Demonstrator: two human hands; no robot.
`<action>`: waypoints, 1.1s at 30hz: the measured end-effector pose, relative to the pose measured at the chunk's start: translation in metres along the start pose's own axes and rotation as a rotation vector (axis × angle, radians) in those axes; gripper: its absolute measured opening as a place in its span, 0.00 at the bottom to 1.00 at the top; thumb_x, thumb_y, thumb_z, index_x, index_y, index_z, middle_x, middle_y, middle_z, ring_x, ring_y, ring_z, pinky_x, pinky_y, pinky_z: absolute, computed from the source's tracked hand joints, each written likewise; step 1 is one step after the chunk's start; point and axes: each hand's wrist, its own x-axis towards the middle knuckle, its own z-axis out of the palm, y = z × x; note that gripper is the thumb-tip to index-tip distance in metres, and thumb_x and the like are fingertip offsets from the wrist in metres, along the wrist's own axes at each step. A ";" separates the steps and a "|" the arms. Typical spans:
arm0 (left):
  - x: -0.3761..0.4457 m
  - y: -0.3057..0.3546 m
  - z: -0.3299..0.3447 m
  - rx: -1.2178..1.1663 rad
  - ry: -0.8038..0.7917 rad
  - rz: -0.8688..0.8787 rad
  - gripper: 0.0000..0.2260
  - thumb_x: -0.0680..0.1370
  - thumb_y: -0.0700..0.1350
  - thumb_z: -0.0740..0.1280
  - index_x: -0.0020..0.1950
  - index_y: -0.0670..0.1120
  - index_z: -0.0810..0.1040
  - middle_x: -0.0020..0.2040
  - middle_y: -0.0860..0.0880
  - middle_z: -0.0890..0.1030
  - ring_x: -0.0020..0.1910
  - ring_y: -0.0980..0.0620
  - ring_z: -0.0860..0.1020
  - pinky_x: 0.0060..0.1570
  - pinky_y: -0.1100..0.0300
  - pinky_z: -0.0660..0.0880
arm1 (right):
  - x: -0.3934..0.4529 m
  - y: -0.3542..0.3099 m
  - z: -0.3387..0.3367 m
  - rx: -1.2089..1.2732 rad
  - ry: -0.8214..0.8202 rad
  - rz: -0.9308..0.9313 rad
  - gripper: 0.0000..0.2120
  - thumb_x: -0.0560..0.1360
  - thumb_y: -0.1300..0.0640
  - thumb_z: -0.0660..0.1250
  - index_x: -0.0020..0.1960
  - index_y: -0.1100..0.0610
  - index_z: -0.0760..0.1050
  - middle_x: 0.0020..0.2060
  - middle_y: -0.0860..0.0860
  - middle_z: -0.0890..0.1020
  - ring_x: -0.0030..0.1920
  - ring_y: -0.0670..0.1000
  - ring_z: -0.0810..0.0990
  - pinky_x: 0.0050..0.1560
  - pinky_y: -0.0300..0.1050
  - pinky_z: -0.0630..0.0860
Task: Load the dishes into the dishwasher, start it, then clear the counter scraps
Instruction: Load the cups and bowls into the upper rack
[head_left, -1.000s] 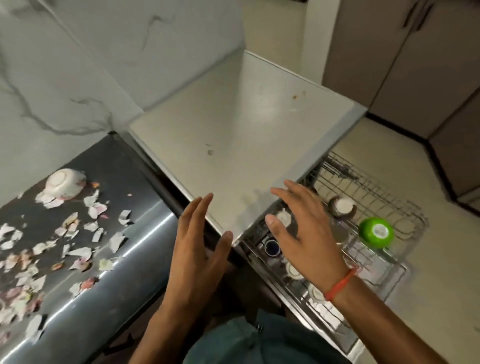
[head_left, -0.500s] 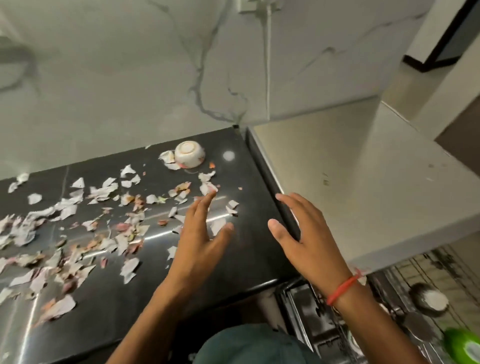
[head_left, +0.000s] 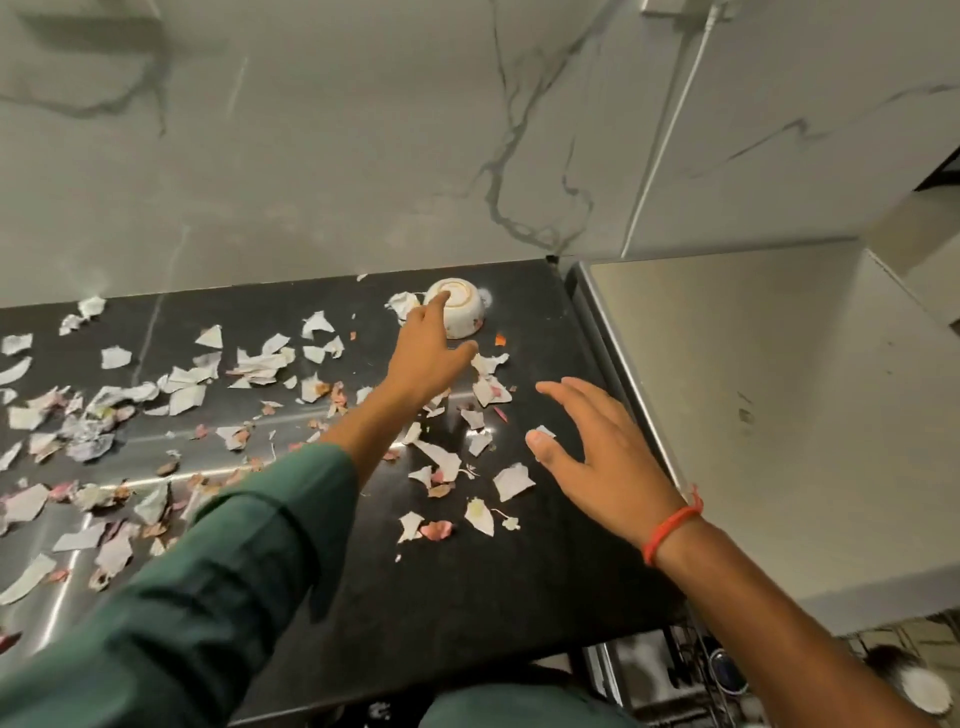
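Observation:
A small white bowl with a floral print sits upside down at the back of the black counter, near the wall. My left hand stretches out to it, fingers extended, fingertips at the bowl's left side and base. My right hand hovers open above the counter's right part, palm down, holding nothing. Torn paper and peel scraps lie scattered over the counter's left and middle. A corner of the pulled-out dishwasher rack with dishes shows at the bottom right.
A pale grey appliance top adjoins the counter on the right, slightly higher. A marble-patterned wall rises behind the counter. A white cable runs down the wall to the right.
My view swung left from the dishwasher rack to the counter. My left hand reached forward to the upturned bowl; my right hand stayed open and drifted right over the counter.

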 end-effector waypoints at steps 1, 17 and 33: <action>0.015 -0.003 0.002 0.019 -0.003 -0.002 0.40 0.72 0.54 0.72 0.81 0.51 0.60 0.74 0.42 0.68 0.70 0.41 0.71 0.72 0.45 0.71 | 0.002 0.000 0.001 -0.013 -0.003 0.010 0.25 0.80 0.44 0.63 0.76 0.41 0.63 0.77 0.44 0.61 0.78 0.46 0.56 0.77 0.49 0.57; 0.120 -0.029 0.014 0.388 -0.038 0.028 0.52 0.64 0.63 0.80 0.81 0.51 0.57 0.71 0.41 0.74 0.70 0.35 0.71 0.71 0.40 0.67 | -0.001 0.018 0.009 0.003 0.047 0.097 0.25 0.80 0.44 0.63 0.76 0.42 0.64 0.74 0.40 0.63 0.72 0.37 0.58 0.70 0.31 0.54; -0.001 0.049 0.031 -0.051 -0.084 0.324 0.54 0.62 0.62 0.79 0.81 0.62 0.52 0.70 0.54 0.74 0.72 0.47 0.69 0.74 0.44 0.58 | 0.006 0.027 -0.014 0.077 0.114 0.076 0.31 0.78 0.46 0.69 0.76 0.40 0.60 0.75 0.40 0.61 0.72 0.38 0.60 0.70 0.35 0.59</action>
